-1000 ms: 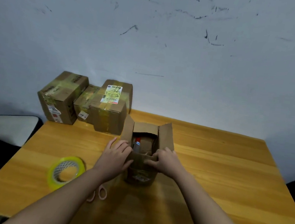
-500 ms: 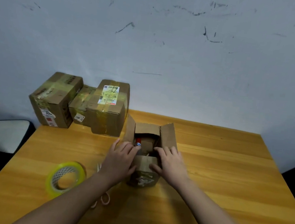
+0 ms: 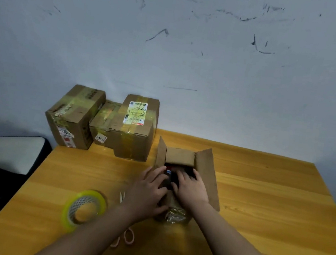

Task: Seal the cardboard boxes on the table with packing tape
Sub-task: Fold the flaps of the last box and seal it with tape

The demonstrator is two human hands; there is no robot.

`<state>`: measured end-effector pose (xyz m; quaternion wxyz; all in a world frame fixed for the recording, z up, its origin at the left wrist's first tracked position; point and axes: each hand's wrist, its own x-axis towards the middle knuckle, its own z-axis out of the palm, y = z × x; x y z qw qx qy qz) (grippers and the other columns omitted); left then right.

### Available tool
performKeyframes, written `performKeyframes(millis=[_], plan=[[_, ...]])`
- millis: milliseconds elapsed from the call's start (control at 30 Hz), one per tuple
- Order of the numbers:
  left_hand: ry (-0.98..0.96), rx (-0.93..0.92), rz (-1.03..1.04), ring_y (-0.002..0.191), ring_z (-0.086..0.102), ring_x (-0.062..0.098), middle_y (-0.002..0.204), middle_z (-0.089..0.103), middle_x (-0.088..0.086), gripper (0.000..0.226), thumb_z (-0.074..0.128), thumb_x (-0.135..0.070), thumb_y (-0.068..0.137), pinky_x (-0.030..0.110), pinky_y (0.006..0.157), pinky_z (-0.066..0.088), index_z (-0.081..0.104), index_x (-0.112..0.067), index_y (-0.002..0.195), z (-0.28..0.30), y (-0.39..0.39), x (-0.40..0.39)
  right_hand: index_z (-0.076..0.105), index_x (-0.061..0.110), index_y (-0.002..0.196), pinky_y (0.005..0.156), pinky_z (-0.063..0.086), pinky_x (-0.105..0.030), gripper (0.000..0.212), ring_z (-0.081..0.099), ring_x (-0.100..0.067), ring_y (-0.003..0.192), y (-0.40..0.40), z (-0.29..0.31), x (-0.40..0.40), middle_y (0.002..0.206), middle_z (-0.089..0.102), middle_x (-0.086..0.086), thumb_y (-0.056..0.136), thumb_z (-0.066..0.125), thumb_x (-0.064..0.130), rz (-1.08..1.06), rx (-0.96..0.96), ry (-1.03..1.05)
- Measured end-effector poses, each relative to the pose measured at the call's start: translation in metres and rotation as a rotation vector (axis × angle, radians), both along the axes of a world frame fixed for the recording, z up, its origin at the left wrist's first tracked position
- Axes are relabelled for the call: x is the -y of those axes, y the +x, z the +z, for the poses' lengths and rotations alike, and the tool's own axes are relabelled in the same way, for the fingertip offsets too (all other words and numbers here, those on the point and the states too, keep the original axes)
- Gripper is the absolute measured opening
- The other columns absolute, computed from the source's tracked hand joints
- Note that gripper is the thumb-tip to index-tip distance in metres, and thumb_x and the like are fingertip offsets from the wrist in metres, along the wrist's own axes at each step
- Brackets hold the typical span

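Left of the open box (image 3: 205,173) lie tape roll (image 3: 84,209) and scissors (image 3: 127,235).

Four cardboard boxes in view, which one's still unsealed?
The open box under both hands, nearest the camera: its flaps stand up. The three boxes by the wall are shut and wrapped in yellowish tape.

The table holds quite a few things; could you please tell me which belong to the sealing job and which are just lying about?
For the job: open cardboard box, tape roll, scissors, left hand, right hand.

Lying about: three taped boxes, pale cushion.
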<state>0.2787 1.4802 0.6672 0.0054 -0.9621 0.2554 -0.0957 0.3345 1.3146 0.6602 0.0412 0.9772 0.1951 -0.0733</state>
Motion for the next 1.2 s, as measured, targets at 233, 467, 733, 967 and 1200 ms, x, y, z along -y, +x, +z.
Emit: performKeyframes(millis=[233,467,733,967,1200], plan=[[-0.647,-0.093,0.26,0.141,0.019,0.018,0.154,0.021,0.006,0.073,0.052,-0.056,0.079,0.034,0.106,0.03,0.029,-0.028,0.143,0.002,-0.007,0.003,0.066,0.022,0.112,0.097,0.043,-0.04,0.031,0.059,-0.02,0.112,-0.022,0.013,0.013,0.109,0.068,0.003,0.081,0.069,0.02,-0.138,0.464,0.436],[-1.238,-0.721,0.426,0.146,0.013,0.022,0.16,0.008,-0.001,0.076,0.049,-0.016,0.097,0.047,0.116,0.022,-0.002,-0.032,0.151,0.006,0.01,0.021,0.05,0.02,0.132,0.101,0.043,-0.042,0.033,0.055,-0.025,0.119,-0.013,0.028,0.064,0.137,0.055,-0.007,0.101,0.046,0.028,-0.844,-0.2,1.442],[-0.806,-0.665,0.368,0.147,-0.005,0.023,0.156,-0.021,-0.009,0.066,0.045,-0.042,0.097,0.049,0.118,0.017,0.006,-0.039,0.15,-0.023,0.024,0.039,0.033,0.044,0.138,0.118,0.019,-0.036,0.039,0.022,-0.008,0.143,-0.02,0.001,0.036,0.155,0.028,0.007,0.1,0.043,0.04,-0.325,-0.207,1.117],[-0.785,-0.573,0.335,0.147,-0.009,0.018,0.156,-0.022,-0.009,0.062,0.04,-0.032,0.101,0.046,0.119,0.014,0.005,-0.031,0.152,-0.035,0.024,0.047,0.024,0.041,0.148,0.12,0.016,-0.037,0.054,0.005,-0.014,0.148,-0.02,-0.02,0.013,0.161,0.001,0.01,0.098,0.046,0.042,-0.316,-0.134,0.957],[-0.662,-0.518,0.382,0.147,-0.011,0.016,0.157,-0.022,-0.006,0.063,0.039,-0.037,0.1,0.04,0.121,0.009,0.006,-0.027,0.153,-0.034,0.022,0.049,0.024,0.032,0.151,0.118,0.023,-0.035,0.049,0.002,-0.02,0.149,-0.026,-0.027,0.015,0.162,-0.003,0.003,0.103,0.036,0.035,-0.237,0.013,0.676]])
